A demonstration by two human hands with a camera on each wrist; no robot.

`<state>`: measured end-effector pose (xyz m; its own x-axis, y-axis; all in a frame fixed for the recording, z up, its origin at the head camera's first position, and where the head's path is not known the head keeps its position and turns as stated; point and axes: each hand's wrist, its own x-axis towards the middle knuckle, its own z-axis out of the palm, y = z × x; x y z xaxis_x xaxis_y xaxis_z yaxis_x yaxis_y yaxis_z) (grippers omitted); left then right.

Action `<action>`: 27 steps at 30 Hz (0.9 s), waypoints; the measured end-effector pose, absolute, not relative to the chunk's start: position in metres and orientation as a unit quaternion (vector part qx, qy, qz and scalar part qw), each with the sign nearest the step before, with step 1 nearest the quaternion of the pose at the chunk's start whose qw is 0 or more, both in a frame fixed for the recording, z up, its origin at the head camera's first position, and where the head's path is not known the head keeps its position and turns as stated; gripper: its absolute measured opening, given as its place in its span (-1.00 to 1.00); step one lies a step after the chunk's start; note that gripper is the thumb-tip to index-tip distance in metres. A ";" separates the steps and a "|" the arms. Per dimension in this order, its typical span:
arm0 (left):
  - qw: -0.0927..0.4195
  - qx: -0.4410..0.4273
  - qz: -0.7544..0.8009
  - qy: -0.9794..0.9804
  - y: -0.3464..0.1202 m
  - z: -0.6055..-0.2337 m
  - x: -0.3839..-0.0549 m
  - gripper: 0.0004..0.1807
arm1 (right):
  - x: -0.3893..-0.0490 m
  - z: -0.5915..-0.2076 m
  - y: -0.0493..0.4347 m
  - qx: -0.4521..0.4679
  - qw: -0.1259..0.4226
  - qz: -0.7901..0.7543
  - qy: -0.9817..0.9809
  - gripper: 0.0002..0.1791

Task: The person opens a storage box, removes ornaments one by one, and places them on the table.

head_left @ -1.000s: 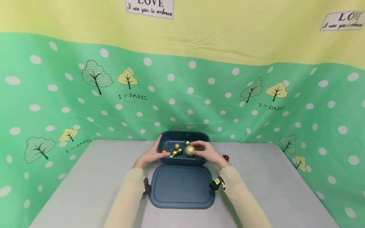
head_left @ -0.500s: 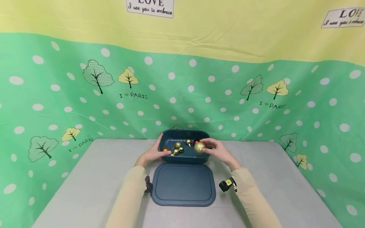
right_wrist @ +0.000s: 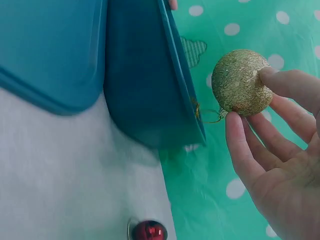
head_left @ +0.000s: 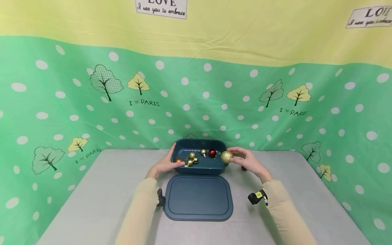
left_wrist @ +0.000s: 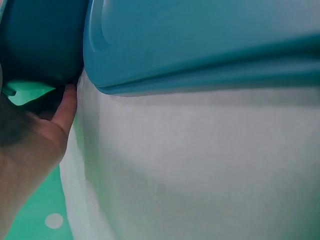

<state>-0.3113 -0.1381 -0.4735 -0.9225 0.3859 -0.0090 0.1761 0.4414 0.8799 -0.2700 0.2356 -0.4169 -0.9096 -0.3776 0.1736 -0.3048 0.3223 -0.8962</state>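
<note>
My right hand [head_left: 249, 161] pinches a large gold glitter Christmas bauble [head_left: 227, 157] between thumb and fingertips, at the right rim of a dark blue box [head_left: 202, 170]. In the right wrist view, a thin golden hanging loop [right_wrist: 212, 120] stretches from the bauble's cap to the box rim. With thumb along the front wall and fingers at the back corner, my left hand [head_left: 163, 164] holds the box's left end. Inside lie a red bauble [head_left: 212, 153], a small gold bauble [head_left: 203, 152], a cluster of gold baubles [head_left: 191, 160] and an orange bauble [head_left: 178, 160].
A flat blue lid [head_left: 199, 198] lies on the grey table [head_left: 92, 204] in front of the box. Another red bauble [right_wrist: 150, 231] rests on the table right of the box, partly hidden by my right hand in the head view. A dotted green curtain [head_left: 196, 112] hangs behind.
My right hand has carried the gold bauble rightward from over the box's middle to its right rim. The red bauble inside has come into full view. My left hand stays put.
</note>
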 end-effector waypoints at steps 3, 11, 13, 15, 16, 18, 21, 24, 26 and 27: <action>0.104 0.161 0.503 0.843 -0.139 -0.473 -0.310 0.16 | -0.271 -0.418 0.243 -0.204 0.034 -0.539 0.817 -0.52; 0.106 0.156 0.504 0.843 -0.138 -0.475 -0.310 0.16 | -0.267 -0.423 0.267 -0.186 0.036 -0.523 0.831 -0.51; 0.107 0.155 0.507 0.841 -0.138 -0.474 -0.310 0.16 | -0.266 -0.425 0.273 -0.184 0.033 -0.517 0.835 -0.51; 0.108 0.154 0.507 0.841 -0.138 -0.474 -0.309 0.16 | -0.266 -0.428 0.280 -0.184 0.028 -0.512 0.838 -0.52; 0.108 0.156 0.508 0.840 -0.139 -0.473 -0.309 0.16 | -0.266 -0.430 0.283 -0.185 0.025 -0.510 0.839 -0.52; 0.108 0.159 0.507 0.840 -0.138 -0.472 -0.309 0.17 | -0.266 -0.435 0.289 -0.186 0.021 -0.505 0.842 -0.52; 0.110 0.167 0.512 0.835 -0.139 -0.470 -0.308 0.17 | -0.264 -0.442 0.298 -0.186 0.017 -0.506 0.842 -0.51; 0.119 0.170 0.524 0.826 -0.138 -0.462 -0.305 0.15 | -0.262 -0.448 0.306 -0.180 0.014 -0.509 0.842 -0.52; 0.127 0.172 0.529 0.821 -0.137 -0.455 -0.301 0.13 | -0.260 -0.450 0.311 -0.175 0.008 -0.510 0.842 -0.52; 0.132 0.173 0.528 0.821 -0.137 -0.451 -0.298 0.12 | -0.260 -0.452 0.313 -0.174 0.006 -0.508 0.844 -0.52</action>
<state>-0.2982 -0.1366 -0.4509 -0.9053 0.4234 -0.0339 0.1445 0.3819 0.9128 -0.2595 0.3134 -0.4515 -0.9395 -0.2993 0.1666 -0.2872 0.4233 -0.8593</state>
